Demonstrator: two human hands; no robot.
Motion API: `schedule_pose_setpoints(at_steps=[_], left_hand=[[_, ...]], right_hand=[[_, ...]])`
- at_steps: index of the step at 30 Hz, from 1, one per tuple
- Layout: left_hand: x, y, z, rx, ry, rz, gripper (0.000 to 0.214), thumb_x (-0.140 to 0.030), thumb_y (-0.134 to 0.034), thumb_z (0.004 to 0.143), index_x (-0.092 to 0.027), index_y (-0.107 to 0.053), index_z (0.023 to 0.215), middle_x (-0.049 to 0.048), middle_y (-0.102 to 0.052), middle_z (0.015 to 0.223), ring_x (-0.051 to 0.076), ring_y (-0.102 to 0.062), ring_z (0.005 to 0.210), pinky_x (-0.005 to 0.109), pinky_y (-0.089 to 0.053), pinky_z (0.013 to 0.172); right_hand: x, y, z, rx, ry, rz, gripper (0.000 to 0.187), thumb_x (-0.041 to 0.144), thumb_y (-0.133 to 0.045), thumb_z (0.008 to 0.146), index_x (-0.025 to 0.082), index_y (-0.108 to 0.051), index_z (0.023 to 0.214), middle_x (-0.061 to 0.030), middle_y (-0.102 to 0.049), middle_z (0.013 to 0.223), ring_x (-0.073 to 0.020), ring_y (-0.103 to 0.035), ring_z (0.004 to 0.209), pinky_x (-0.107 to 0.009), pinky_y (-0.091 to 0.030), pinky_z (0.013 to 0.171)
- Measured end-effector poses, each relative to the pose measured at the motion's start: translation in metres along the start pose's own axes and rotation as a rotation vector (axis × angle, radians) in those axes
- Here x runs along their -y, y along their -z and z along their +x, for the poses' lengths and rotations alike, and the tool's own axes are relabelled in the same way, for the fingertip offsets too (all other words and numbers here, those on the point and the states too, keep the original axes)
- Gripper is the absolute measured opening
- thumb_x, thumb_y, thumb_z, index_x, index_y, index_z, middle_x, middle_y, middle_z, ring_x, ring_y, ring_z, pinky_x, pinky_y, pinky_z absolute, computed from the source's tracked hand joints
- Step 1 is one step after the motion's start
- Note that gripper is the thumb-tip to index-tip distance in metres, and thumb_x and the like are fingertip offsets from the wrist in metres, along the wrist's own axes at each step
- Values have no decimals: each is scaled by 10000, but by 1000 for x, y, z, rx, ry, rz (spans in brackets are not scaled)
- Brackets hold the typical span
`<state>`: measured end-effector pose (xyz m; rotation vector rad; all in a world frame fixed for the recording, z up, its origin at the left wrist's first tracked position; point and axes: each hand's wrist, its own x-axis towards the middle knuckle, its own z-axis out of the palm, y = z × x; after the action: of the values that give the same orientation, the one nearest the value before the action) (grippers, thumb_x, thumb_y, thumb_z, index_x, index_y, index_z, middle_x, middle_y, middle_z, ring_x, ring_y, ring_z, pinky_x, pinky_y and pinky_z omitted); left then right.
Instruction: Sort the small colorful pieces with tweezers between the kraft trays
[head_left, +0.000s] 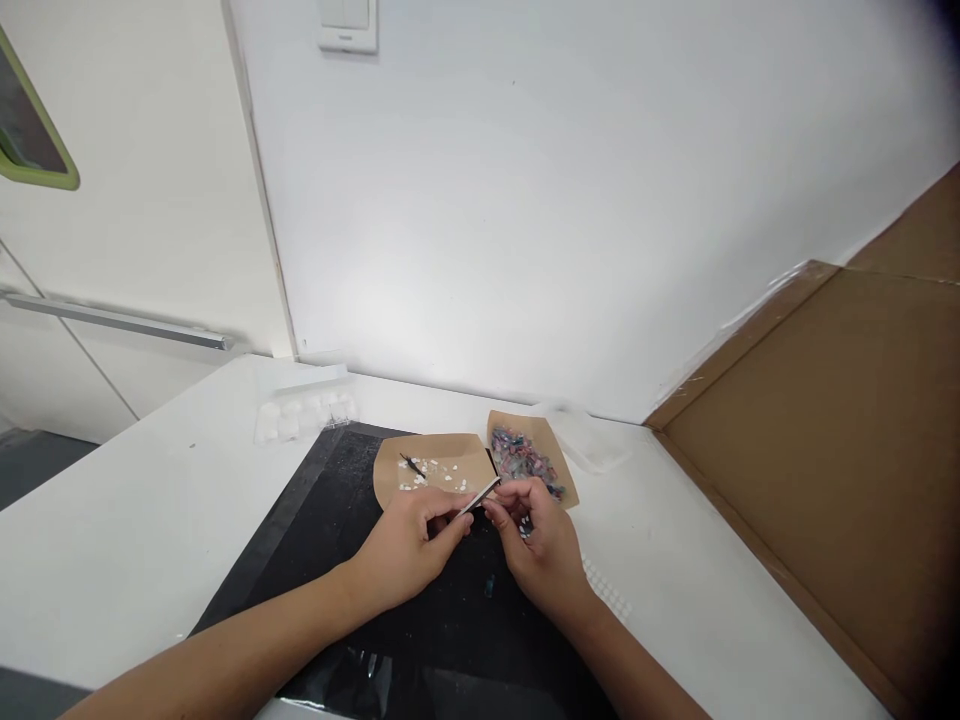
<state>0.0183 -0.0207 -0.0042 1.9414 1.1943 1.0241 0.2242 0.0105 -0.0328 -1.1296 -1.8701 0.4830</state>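
Observation:
My left hand (420,535) is closed, with thumb and fingers pinching a thin flat strip (480,495), pale on its face and dark along the edge. The strip slants up toward my right hand (536,535), whose fingertips are pinched together close to its far end. Whatever lies between those right fingertips is too small to make out. Behind my left hand is a brown paper tray (469,455) with small white pieces and a dark slim item (412,466). Beyond my right hand, a second brown paper tray (551,440) holds a heap of small multicoloured pieces (517,455).
A black mat (315,540) covers part of the white table (150,490), with a small dark bluish piece (490,586) on it. Clear plastic boxes (304,410) stand at the back left. A sheet of white dots (606,590) lies by my right forearm. Cardboard (825,430) rises at right.

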Motion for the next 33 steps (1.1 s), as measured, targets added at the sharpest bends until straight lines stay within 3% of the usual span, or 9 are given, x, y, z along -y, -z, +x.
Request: schedule_pose_setpoints(at_steps=[5,10,17,23,28,33], left_hand=[[2,-1,-1,-10,-49,61,257,-285,-546,1027,-213,-792,1048,18,-712,766,176,-650,724,276,-478,710],[1,-5,-1,-59,-65,-9,302,-318,-533,1046,-188,-798,984,53,-732,860,185,-685,802,279,-525,775],[2,-1,1,23,-27,-47,274,-336,-553,1041,-198,-791,1043,21,-751,748,189,-725,794,300,-546,808],[12,-9,2,87,100,-274,381,-460,-567,1013,-170,-772,1151,66,-702,906,146,-731,641,214,-573,512],[12,-10,2,87,116,-292,380,-453,-604,993,-170,-772,1184,55,-690,876,134,-723,620,198,-575,495],[15,-8,0,53,78,-187,327,-404,-590,1014,-197,-795,1164,26,-709,774,80,-613,486,179,-535,467]], right_hand=[[4,-1,0,-28,-20,11,189,400,-657,975,224,-610,1027,-23,-724,814,-177,-655,664,-303,-522,621],[10,4,2,31,-3,18,147,371,-645,985,240,-659,918,5,-712,759,-158,-654,622,-276,-500,589],[9,7,2,66,9,46,169,369,-617,1002,236,-649,902,-9,-713,801,-162,-674,652,-277,-515,598],[7,10,2,76,34,56,176,359,-595,1015,237,-642,896,-22,-708,809,-170,-688,682,-272,-504,560],[7,11,2,62,51,23,182,347,-614,1005,240,-668,869,-14,-711,787,-166,-677,683,-278,-507,596],[8,12,3,58,80,20,187,342,-619,1001,244,-698,863,-9,-701,744,-170,-656,662,-283,-499,590]])
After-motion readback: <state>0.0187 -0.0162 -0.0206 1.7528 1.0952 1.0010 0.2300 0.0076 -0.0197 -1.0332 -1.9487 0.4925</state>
